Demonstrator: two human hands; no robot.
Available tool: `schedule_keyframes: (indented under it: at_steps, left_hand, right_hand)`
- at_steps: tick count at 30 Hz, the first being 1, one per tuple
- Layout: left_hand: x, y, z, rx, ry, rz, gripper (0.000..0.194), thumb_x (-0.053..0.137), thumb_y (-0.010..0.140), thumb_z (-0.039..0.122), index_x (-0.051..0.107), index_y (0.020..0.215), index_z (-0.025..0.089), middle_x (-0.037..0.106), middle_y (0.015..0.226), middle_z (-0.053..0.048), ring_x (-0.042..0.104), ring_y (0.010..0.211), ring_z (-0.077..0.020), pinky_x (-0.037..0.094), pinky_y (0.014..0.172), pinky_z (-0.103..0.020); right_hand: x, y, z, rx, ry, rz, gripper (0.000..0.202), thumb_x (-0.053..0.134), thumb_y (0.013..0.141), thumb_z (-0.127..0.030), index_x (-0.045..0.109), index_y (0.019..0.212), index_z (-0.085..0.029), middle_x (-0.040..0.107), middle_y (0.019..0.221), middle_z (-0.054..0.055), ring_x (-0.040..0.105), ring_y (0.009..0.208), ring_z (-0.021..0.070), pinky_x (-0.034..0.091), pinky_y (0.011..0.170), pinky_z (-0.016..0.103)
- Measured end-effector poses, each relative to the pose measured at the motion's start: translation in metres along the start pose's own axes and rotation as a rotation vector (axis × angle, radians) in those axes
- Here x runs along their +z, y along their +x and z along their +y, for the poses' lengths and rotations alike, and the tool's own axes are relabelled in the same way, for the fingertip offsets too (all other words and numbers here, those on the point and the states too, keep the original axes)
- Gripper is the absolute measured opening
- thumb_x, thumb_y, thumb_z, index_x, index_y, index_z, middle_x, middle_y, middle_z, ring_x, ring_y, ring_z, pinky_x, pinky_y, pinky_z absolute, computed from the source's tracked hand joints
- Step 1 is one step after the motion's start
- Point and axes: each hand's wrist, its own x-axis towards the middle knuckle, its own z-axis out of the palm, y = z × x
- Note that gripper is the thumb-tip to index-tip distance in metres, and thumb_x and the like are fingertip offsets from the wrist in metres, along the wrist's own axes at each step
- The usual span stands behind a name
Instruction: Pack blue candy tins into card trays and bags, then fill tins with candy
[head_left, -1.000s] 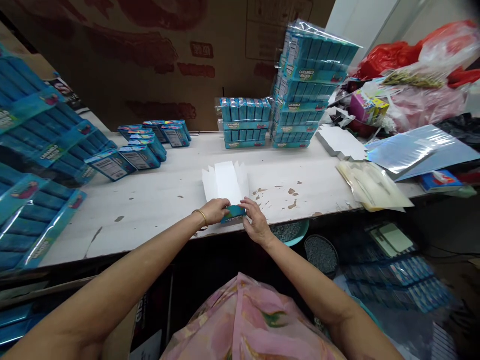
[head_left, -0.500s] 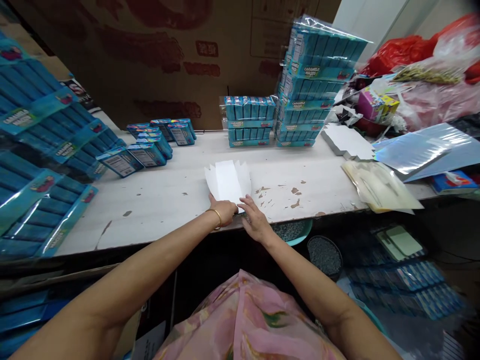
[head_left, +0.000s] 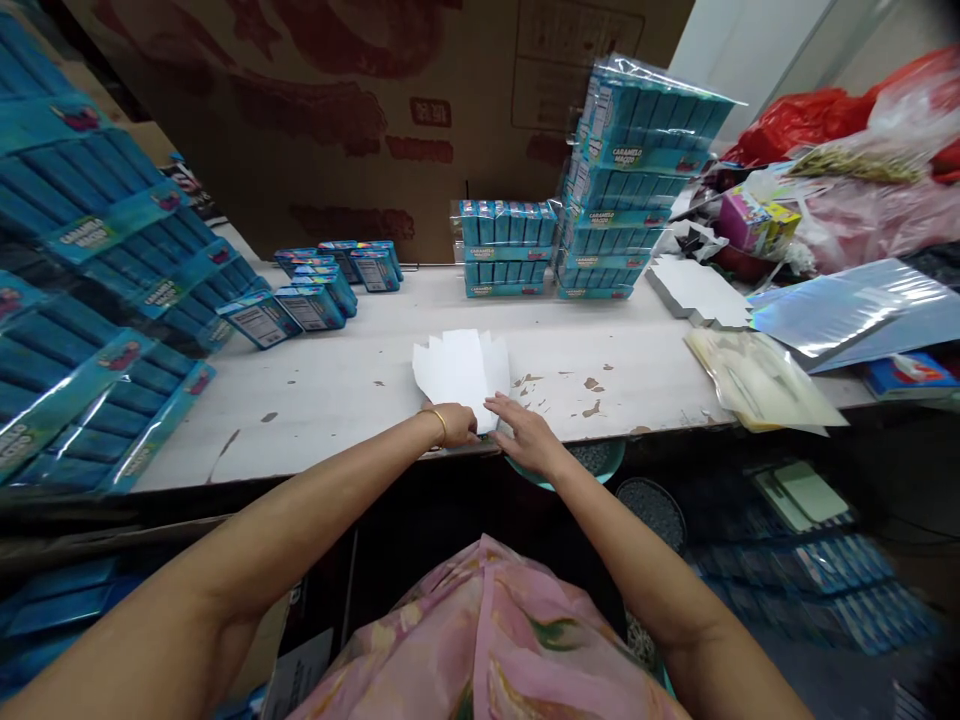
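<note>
A white card blank (head_left: 459, 368) with flaps spread at its far end lies near the front edge of the white table (head_left: 360, 420). My left hand (head_left: 454, 424), with a gold bangle at the wrist, is closed on the card's near end from the left side. At the same end, my right hand (head_left: 523, 434) touches the card's right edge with its fingertips, its fingers stretched out and apart. The undersides of the left fingers are hidden.
Small blue boxes (head_left: 311, 306) stand at the back left, wrapped blue packs (head_left: 611, 215) at the back. More packs (head_left: 97, 250) rise on the left. White card blanks (head_left: 697, 290) and plastic sleeves (head_left: 757, 380) lie right. Bowls (head_left: 651, 512) sit below the edge.
The view has shifted slightly. The card's near end sits a little lower and further right, and its flaps are turned differently. Both hands have moved slightly right with it.
</note>
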Motion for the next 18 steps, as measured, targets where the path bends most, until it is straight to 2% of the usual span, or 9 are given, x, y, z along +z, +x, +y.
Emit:
schedule_keyframes:
  at_steps: [2, 3, 5, 7, 9, 12, 16, 18]
  left_hand:
    - [0.002, -0.007, -0.008, 0.078, -0.023, 0.057, 0.028, 0.046, 0.072, 0.028, 0.065, 0.091, 0.020, 0.059, 0.111, -0.007, 0.053, 0.100, -0.0205, 0.038, 0.089, -0.031]
    - [0.002, -0.011, -0.014, 0.118, -0.045, 0.131, 0.029, 0.044, 0.073, 0.025, 0.065, 0.092, 0.019, 0.054, 0.119, -0.006, 0.049, 0.107, -0.0187, 0.035, 0.093, -0.028]
    - [0.001, -0.019, -0.029, 0.141, -0.120, 0.356, 0.033, 0.039, 0.074, 0.020, 0.063, 0.095, 0.017, 0.044, 0.129, -0.005, 0.041, 0.116, -0.0169, 0.029, 0.099, -0.026]
    - [-0.001, -0.024, -0.048, 0.054, -0.223, 0.589, 0.034, 0.038, 0.073, 0.021, 0.062, 0.097, 0.015, 0.043, 0.129, -0.007, 0.041, 0.116, -0.0178, 0.028, 0.100, -0.028]
    - [-0.003, -0.025, -0.066, -0.079, -0.324, 0.711, 0.035, 0.041, 0.072, 0.025, 0.060, 0.100, 0.014, 0.048, 0.124, -0.008, 0.045, 0.112, -0.0196, 0.031, 0.097, -0.030]
    - [-0.003, -0.020, -0.087, -0.222, -0.478, 0.740, 0.044, 0.045, 0.072, 0.035, 0.054, 0.109, 0.013, 0.051, 0.119, -0.010, 0.050, 0.104, -0.0215, 0.038, 0.091, -0.031]
    - [0.004, -0.002, -0.100, -0.355, -0.702, 0.675, 0.070, 0.051, 0.067, 0.049, 0.038, 0.123, 0.007, 0.050, 0.118, -0.015, 0.054, 0.096, -0.0218, 0.043, 0.081, -0.030]
    - [0.009, 0.007, -0.102, -0.407, -0.776, 0.616, 0.078, 0.057, 0.062, 0.049, 0.037, 0.123, 0.005, 0.053, 0.112, -0.017, 0.056, 0.093, -0.0222, 0.045, 0.074, -0.028]
  right_hand:
    - [-0.009, 0.005, -0.016, -0.053, -0.165, -0.023, 0.034, 0.046, 0.079, -0.020, 0.047, 0.112, -0.015, 0.052, 0.116, 0.010, 0.038, 0.115, 0.0228, 0.029, 0.095, 0.042]
    - [-0.010, 0.008, -0.025, -0.080, -0.245, -0.038, 0.030, 0.045, 0.080, -0.019, 0.049, 0.108, -0.014, 0.055, 0.110, 0.010, 0.041, 0.111, 0.0241, 0.031, 0.092, 0.042]
    - [-0.002, 0.016, -0.042, -0.100, -0.368, -0.085, 0.020, 0.040, 0.081, -0.015, 0.053, 0.097, -0.013, 0.059, 0.094, 0.010, 0.049, 0.096, 0.0241, 0.037, 0.081, 0.040]
    - [0.015, 0.023, -0.052, -0.059, -0.451, -0.132, 0.018, 0.036, 0.081, -0.010, 0.053, 0.086, -0.013, 0.058, 0.080, 0.009, 0.052, 0.081, 0.0221, 0.038, 0.072, 0.037]
    - [0.033, 0.025, -0.055, -0.004, -0.504, -0.170, 0.018, 0.034, 0.081, -0.009, 0.051, 0.080, -0.013, 0.056, 0.074, 0.009, 0.052, 0.075, 0.0211, 0.038, 0.067, 0.036]
    - [0.051, 0.016, -0.055, -0.053, -0.521, -0.210, 0.019, 0.031, 0.083, -0.010, 0.049, 0.082, -0.015, 0.054, 0.074, 0.008, 0.051, 0.071, 0.0196, 0.037, 0.060, 0.033]
    - [0.065, -0.010, -0.061, -0.210, -0.485, -0.219, 0.015, 0.031, 0.084, -0.012, 0.045, 0.082, -0.018, 0.051, 0.070, 0.003, 0.050, 0.064, 0.0162, 0.036, 0.055, 0.029]
    - [0.072, -0.021, -0.069, -0.253, -0.465, -0.249, 0.013, 0.032, 0.083, -0.012, 0.044, 0.080, -0.017, 0.050, 0.068, 0.003, 0.050, 0.061, 0.0153, 0.036, 0.053, 0.028]
